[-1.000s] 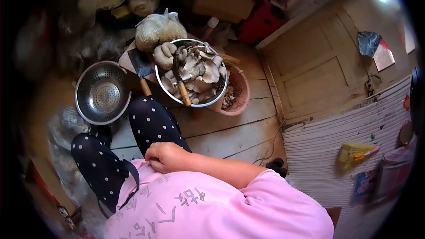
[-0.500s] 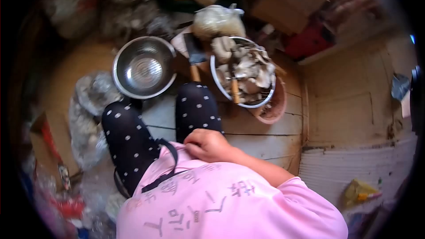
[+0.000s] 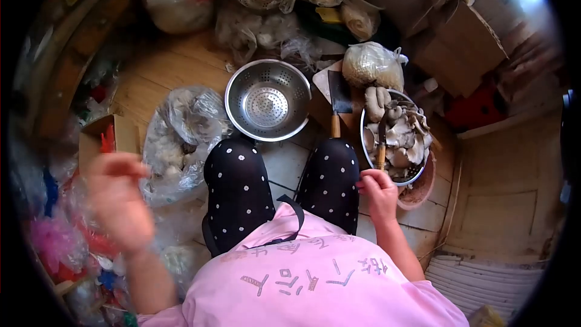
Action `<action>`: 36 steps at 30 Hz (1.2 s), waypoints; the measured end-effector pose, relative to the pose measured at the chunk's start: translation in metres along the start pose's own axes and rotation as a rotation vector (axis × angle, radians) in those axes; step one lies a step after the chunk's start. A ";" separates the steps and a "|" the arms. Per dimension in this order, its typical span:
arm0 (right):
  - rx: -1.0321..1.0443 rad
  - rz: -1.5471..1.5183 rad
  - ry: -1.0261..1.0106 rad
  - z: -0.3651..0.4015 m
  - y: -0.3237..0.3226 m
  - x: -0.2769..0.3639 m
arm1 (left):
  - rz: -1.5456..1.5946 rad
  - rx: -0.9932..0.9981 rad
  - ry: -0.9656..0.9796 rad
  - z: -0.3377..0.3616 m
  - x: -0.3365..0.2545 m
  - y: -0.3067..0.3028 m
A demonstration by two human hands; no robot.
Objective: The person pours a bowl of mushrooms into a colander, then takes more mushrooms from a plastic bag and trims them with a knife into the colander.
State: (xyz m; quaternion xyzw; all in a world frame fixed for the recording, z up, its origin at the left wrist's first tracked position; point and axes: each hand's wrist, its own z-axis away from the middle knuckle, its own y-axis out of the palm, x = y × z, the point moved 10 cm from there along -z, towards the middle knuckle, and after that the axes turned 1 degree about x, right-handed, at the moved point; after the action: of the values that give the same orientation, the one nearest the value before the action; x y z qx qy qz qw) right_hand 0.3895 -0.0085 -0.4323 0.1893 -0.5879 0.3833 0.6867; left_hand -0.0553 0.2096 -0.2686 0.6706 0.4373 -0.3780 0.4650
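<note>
My left hand [image 3: 118, 200] is raised at the left, smeared by motion, over a clutter of plastic bags and near an open cardboard box [image 3: 124, 133]. Close by my right knee, my right hand [image 3: 379, 194] has its fingers curled together, right at the lower end of a wooden-handled knife [image 3: 380, 156]. That knife lies across grey oyster mushrooms [image 3: 407, 136] heaped in a white-rimmed colander [image 3: 365, 145]. Beneath the colander shows a pink basin [image 3: 423, 192]. A metal colander [image 3: 266, 103] with nothing in it stands beyond my knees. Between the two colanders lies a cleaver [image 3: 339, 94].
Left of the metal colander is a clear plastic bag [image 3: 181, 145] with pale contents. A tied bag of pale, grain-like food [image 3: 375, 63] sits behind the mushrooms. Cardboard [image 3: 457, 39] stands at the back right. More bags [image 3: 257, 30] line the back.
My left hand has come into view at the left. My right hand has moved from my lap to beside the mushroom colander. The view has shifted, so things appear farther right.
</note>
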 end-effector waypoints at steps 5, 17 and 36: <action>-0.208 -0.409 0.408 -0.009 -0.080 -0.102 | -0.768 0.295 -0.045 0.069 0.121 0.050; -0.465 -0.927 0.450 -0.024 -0.127 -0.178 | -1.202 0.659 0.344 0.083 0.128 0.120; -0.228 -0.403 0.750 -0.019 -0.117 -0.174 | -1.306 0.639 0.334 0.087 0.129 0.123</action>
State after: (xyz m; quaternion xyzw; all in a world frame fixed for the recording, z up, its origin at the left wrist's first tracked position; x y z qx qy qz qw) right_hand 0.4875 -0.1224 -0.5799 0.0709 -0.2878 0.2168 0.9301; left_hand 0.0939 0.1348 -0.3751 0.4254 0.6803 -0.5791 -0.1445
